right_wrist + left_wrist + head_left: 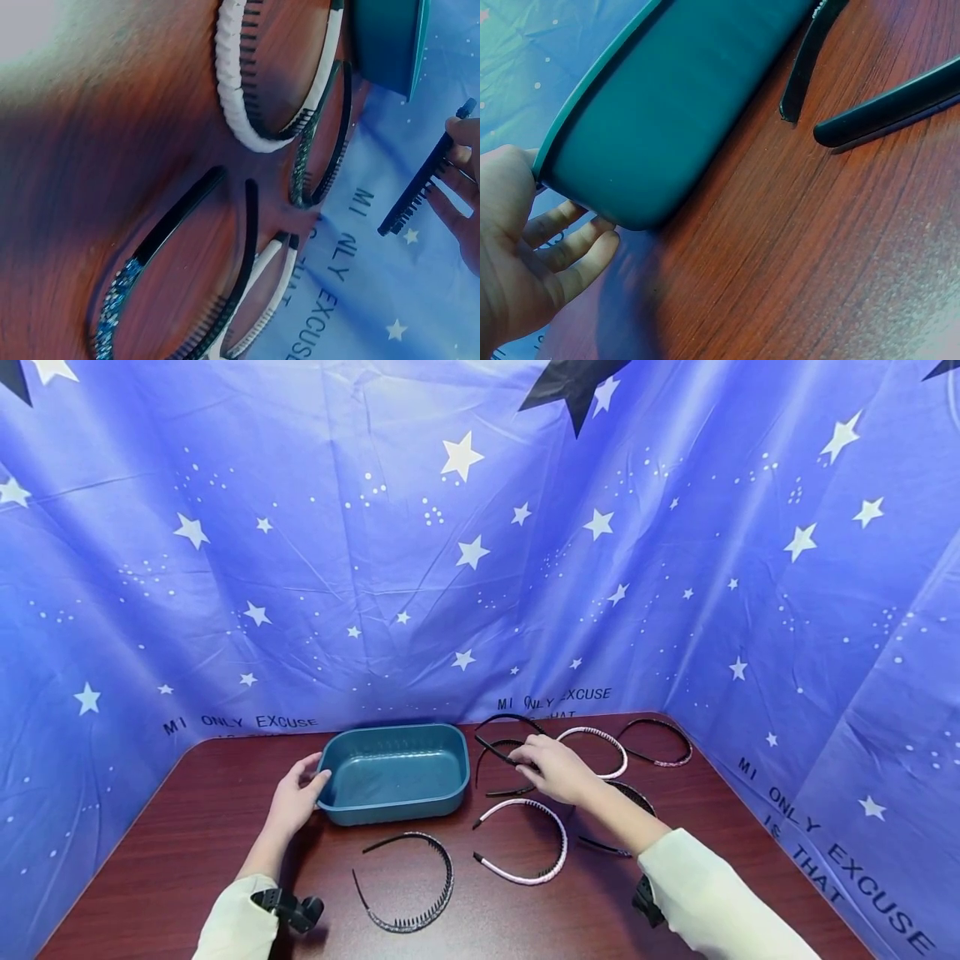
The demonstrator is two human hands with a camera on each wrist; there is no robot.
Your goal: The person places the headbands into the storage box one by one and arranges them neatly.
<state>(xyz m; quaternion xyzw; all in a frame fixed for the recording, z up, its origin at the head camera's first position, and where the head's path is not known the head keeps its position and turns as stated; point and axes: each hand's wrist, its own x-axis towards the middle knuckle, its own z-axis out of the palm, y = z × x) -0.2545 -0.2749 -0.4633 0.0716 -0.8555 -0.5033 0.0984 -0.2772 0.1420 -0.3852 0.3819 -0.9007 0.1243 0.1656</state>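
Black toothed plastic headband (pixel 427 171) pinched in your right grip (pixel 557 770), above red-brown wood-grain counter (pixel 187 843). Left grip (pixel 295 795) clamped on teal rectangular plastic tub's rim (pixel 393 807).

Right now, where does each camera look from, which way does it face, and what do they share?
Head: on the head, facing forward and down at the table, tub, headbands and curtain; left hand, right hand and sleeves show.
Left wrist: on that wrist, facing the tub's outer wall and two headband tips; only the left hand shows.
Right wrist: on that wrist, facing across headbands toward the curtain; only the right hand shows, holding a black headband.
Shared: the tub, in all three.
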